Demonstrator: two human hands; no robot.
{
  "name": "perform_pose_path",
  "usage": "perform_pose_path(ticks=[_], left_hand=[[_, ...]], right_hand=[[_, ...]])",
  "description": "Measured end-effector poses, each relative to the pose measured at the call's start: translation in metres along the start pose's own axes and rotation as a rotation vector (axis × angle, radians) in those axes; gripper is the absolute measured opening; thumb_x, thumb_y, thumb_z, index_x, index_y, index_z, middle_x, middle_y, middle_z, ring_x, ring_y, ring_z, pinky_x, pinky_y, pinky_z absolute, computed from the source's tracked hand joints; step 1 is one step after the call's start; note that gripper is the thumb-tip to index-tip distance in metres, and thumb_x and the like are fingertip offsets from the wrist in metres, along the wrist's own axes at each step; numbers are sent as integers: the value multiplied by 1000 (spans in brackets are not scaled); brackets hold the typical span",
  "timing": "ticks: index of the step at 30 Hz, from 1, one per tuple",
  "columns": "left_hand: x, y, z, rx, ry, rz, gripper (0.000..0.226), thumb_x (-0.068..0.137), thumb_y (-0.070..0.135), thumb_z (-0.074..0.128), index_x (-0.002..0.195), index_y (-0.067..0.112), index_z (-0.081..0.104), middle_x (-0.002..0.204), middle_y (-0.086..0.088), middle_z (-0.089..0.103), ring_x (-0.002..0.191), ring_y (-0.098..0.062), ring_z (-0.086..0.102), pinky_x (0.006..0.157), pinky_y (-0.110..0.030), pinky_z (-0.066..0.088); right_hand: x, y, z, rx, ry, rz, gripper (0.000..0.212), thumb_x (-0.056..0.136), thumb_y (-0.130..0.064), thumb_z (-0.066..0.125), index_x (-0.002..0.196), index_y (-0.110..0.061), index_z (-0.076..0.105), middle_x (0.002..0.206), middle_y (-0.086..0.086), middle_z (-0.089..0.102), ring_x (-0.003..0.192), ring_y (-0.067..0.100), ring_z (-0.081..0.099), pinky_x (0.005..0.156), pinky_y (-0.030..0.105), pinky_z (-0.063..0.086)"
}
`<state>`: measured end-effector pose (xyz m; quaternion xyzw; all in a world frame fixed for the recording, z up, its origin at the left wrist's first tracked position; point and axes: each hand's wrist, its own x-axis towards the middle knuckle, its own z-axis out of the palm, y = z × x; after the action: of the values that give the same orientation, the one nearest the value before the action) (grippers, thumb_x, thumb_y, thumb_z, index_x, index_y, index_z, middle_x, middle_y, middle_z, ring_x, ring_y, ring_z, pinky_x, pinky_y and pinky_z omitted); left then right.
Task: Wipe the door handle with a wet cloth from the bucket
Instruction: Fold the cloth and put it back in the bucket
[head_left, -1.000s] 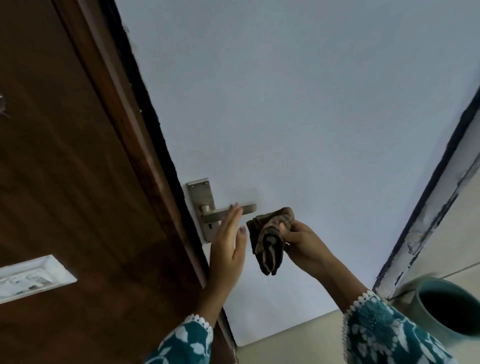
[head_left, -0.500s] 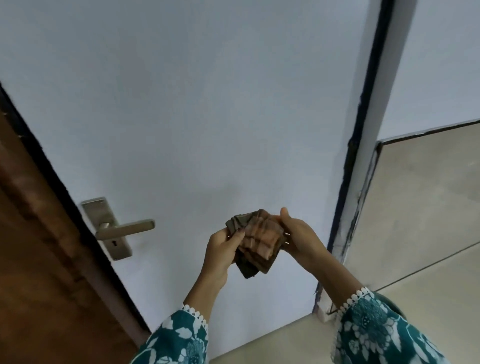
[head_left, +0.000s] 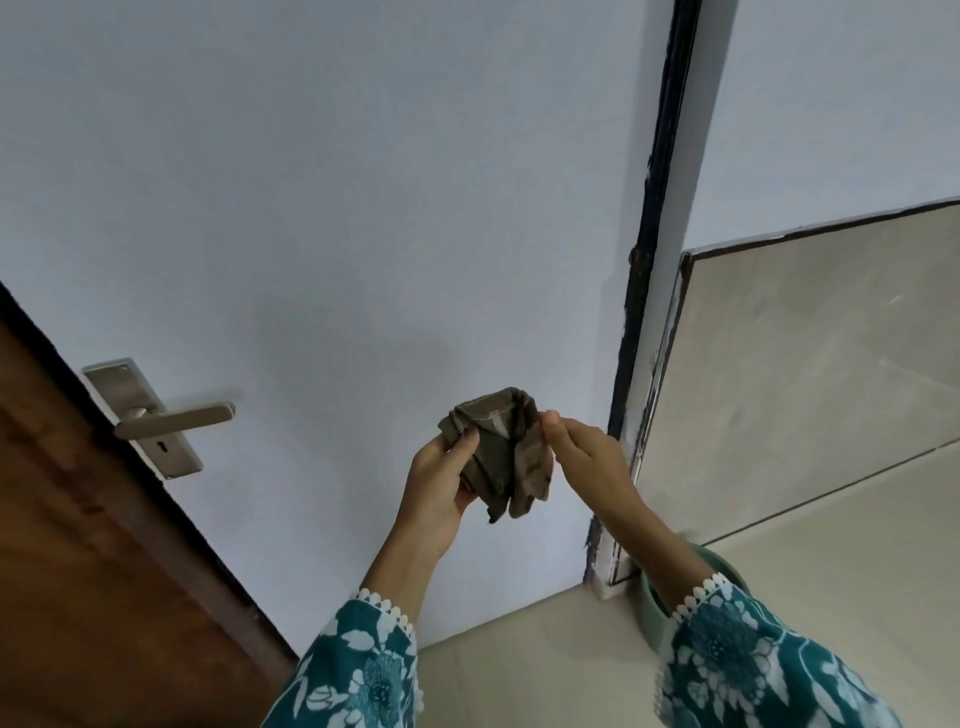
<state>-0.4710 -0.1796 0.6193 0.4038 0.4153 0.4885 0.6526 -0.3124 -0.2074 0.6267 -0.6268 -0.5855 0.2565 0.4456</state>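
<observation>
A folded brown checked cloth (head_left: 501, 449) hangs in front of the pale door (head_left: 363, 208), held by both hands. My left hand (head_left: 439, 486) grips its left side with the thumb on top. My right hand (head_left: 584, 454) pinches its right edge. The silver lever door handle (head_left: 174, 418) on its metal plate sits well to the left of the cloth, untouched. A teal bucket (head_left: 652, 603) stands on the floor at the lower right, mostly hidden behind my right forearm and sleeve.
A brown wooden door frame (head_left: 78, 571) fills the lower left. A dark chipped door edge and white frame (head_left: 639, 364) run down right of the cloth. Beige floor tiles (head_left: 831, 364) spread to the right and below.
My left hand left the handle area and took hold of the cloth together with my right hand. The view swung right, so the handle now lies far left. The cloth is being refolded.
</observation>
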Motion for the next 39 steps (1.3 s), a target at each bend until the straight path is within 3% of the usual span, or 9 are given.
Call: perform_pose_path(ticks=[2,6,14,19,26,28,31,35,39], left_hand=[[-1,-3,2,16,-38,-6,24,97,18,53,117,10,64,108,-13,70,102,-27,67,79,-37,56],[6,-4,-1,77,-5,19,18,96,14,54,109,14,67,104,-12,71,98,-26,67,76,-35,56],[22,-16,-17,505,83,229,13,95,16,57,104,20,66,99,-4,70,97,-20,66,85,-38,57],[20,-23,-8,476,-81,249,10,95,20,57,102,18,64,95,-6,71,93,-24,69,81,-35,58],[19,-22,-6,218,-154,93,58,90,55,49,126,10,54,114,-9,66,111,-29,63,85,-36,54],[22,-19,-9,229,-137,117,60,82,56,59,119,8,57,108,-11,66,107,-30,64,83,-34,55],[30,-19,-16,99,-148,66,33,91,25,62,118,6,62,110,-16,69,102,-29,66,76,-39,56],[37,-25,-13,-53,-117,-31,27,95,13,51,119,6,62,108,-16,69,97,-26,67,69,-30,54],[37,-46,19,-189,-199,-142,31,96,16,45,121,9,60,115,-16,68,105,-26,66,86,-36,52]], right_hand=[[-2,-3,1,-16,-81,-26,29,94,-39,48,102,-18,66,86,-2,66,82,11,61,67,10,40],[5,2,3,-183,-72,18,33,89,-15,57,122,-19,60,102,4,67,89,13,55,71,17,37],[28,-1,-17,132,65,216,37,79,-20,71,114,-17,61,96,5,65,86,16,62,66,20,50],[18,-18,15,-41,84,138,36,84,-22,64,117,-17,50,97,-1,64,80,12,59,52,6,36],[-14,-40,42,-25,-2,-164,39,97,-50,25,112,-22,48,95,-3,61,78,13,61,73,36,55],[-18,-37,42,11,-96,-178,42,96,-53,21,119,-27,45,99,-10,57,87,8,60,79,29,54],[-18,-27,32,104,-174,-79,44,97,-49,25,131,-30,44,99,-17,59,91,-2,58,73,4,44],[-10,13,24,3,303,75,39,92,-43,50,125,-24,51,118,-8,60,110,11,56,87,26,48],[-9,50,14,627,62,576,70,74,-55,65,127,-11,53,124,6,63,112,23,60,95,38,48]])
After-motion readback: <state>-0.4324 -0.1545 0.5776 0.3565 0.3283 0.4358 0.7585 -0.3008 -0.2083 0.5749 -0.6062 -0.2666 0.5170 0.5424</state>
